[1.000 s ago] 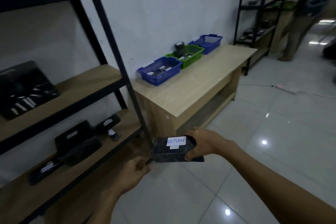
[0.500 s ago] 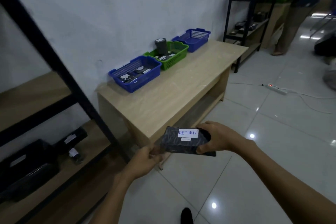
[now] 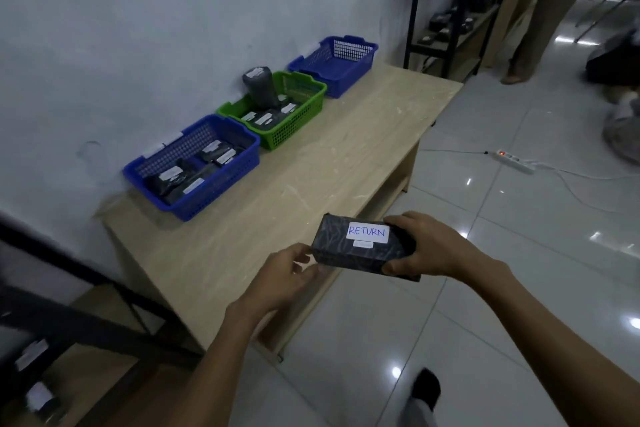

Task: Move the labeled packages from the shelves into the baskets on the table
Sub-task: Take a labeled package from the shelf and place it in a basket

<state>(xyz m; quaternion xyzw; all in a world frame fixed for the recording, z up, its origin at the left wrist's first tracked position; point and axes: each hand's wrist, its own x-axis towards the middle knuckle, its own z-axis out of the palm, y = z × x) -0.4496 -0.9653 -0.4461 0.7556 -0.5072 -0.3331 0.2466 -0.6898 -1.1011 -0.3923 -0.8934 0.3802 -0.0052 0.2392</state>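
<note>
Package [image 3: 360, 253] marked "RETURN" gripped in my right hand [image 3: 433, 248], left hand [image 3: 280, 277] pinching its end, nearer blue basket [image 3: 214, 192] at 10 o'clock.

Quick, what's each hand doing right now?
Left hand: pinches the package's left end.
Right hand: grips the package's right end.

We find a stockroom or sorting area: metal shelving [image 3: 446, 3] with parcels, three plastic baskets [image 3: 194, 166] of labelled packages on a bench [image 3: 311, 166], tiled floor [image 3: 519, 253].
</note>
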